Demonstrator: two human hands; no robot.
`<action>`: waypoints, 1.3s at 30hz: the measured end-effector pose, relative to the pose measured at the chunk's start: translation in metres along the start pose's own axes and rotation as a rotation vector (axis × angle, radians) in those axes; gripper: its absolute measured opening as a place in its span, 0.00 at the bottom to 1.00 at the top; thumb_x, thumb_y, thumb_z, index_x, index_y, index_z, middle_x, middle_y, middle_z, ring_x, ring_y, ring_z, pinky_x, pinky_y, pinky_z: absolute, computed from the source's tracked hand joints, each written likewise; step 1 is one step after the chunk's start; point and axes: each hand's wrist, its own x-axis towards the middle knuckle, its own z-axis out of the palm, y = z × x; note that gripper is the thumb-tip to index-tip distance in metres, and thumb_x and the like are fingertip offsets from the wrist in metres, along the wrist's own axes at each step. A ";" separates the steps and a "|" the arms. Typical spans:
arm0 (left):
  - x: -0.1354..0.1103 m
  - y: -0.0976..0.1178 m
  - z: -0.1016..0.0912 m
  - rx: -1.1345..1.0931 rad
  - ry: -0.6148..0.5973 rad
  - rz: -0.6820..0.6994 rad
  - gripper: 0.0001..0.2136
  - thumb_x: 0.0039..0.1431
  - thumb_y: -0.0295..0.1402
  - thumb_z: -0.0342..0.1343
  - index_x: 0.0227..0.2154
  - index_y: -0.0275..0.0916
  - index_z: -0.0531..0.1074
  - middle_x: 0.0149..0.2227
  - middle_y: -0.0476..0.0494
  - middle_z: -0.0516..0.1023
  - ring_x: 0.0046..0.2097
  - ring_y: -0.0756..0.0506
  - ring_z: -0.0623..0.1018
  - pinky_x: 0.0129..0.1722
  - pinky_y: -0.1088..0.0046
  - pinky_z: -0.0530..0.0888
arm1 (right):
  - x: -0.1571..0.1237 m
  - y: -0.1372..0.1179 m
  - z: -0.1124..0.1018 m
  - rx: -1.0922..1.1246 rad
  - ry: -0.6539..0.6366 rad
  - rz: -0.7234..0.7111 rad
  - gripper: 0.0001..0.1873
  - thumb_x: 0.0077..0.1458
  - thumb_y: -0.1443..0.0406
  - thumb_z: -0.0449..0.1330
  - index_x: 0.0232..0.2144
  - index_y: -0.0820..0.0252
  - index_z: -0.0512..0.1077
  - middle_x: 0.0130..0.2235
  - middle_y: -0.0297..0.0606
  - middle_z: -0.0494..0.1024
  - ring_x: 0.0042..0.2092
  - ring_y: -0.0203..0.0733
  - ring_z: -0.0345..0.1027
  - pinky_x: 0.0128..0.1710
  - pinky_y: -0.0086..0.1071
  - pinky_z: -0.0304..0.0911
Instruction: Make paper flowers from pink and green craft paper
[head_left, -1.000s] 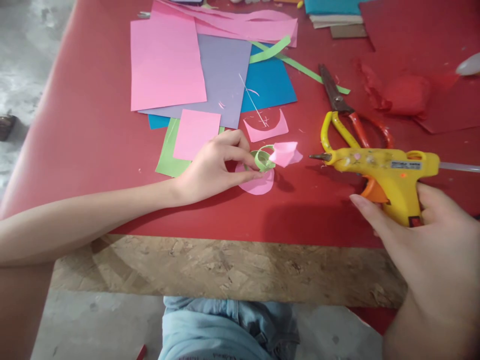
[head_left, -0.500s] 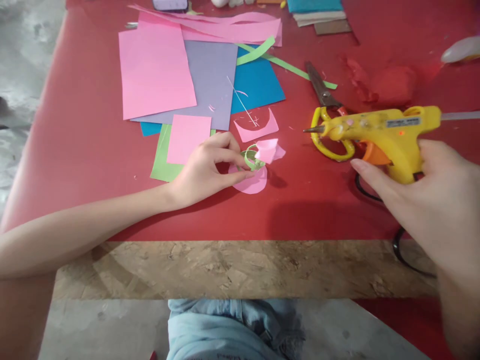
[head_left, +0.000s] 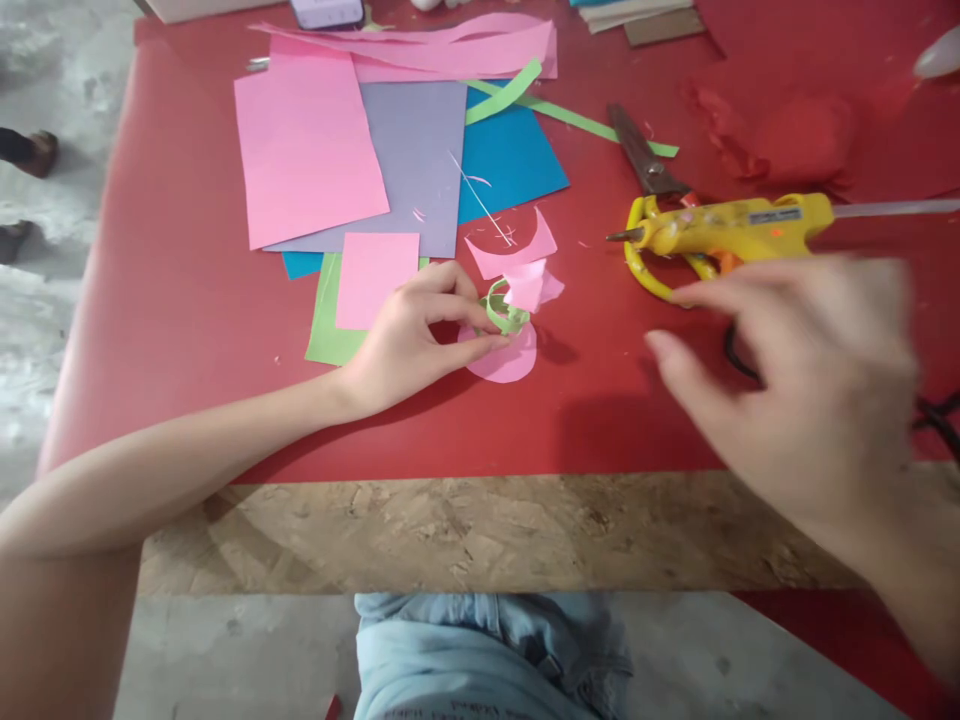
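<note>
My left hand pinches a curled green paper piece between thumb and fingers. A folded pink paper shape is at the green piece's upper right, and a round pink paper disc lies beneath it on the table. My right hand, a little blurred, has its thumb and index finger apart with nothing between them. Just beyond it a yellow glue gun with a clear glue stick lies on its side, partly hidden by the hand. Yellow-handled scissors lie under the gun's nozzle.
Pink, purple and blue paper sheets overlap at the back left. A pink offcut and green strips lie nearby. Crumpled red material sits at the back right. A bare wood board edges the table's front.
My right hand has let go of the glue gun, which now lies on the table, and has moved left, away from its handle. My left hand keeps its pinch on the green paper piece.
</note>
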 end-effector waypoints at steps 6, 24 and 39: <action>0.000 0.003 0.000 0.021 0.025 -0.001 0.03 0.51 0.30 0.63 0.24 0.44 0.77 0.29 0.48 0.71 0.32 0.50 0.72 0.32 0.71 0.72 | -0.002 -0.042 0.012 0.343 -0.073 -0.367 0.12 0.58 0.73 0.54 0.44 0.70 0.70 0.46 0.43 0.73 0.49 0.44 0.65 0.49 0.39 0.63; 0.001 0.004 -0.002 0.010 -0.002 -0.019 0.02 0.51 0.32 0.64 0.26 0.42 0.79 0.30 0.46 0.74 0.32 0.49 0.73 0.32 0.70 0.72 | -0.002 -0.043 0.024 0.453 -0.079 -0.348 0.15 0.55 0.75 0.54 0.46 0.78 0.71 0.50 0.53 0.69 0.53 0.52 0.64 0.54 0.46 0.67; -0.001 0.004 -0.007 0.069 0.001 0.039 0.03 0.49 0.34 0.66 0.29 0.43 0.79 0.29 0.47 0.72 0.32 0.50 0.71 0.30 0.71 0.72 | -0.001 -0.043 0.024 0.460 -0.072 -0.349 0.17 0.55 0.76 0.55 0.48 0.78 0.70 0.51 0.52 0.70 0.54 0.51 0.64 0.55 0.45 0.67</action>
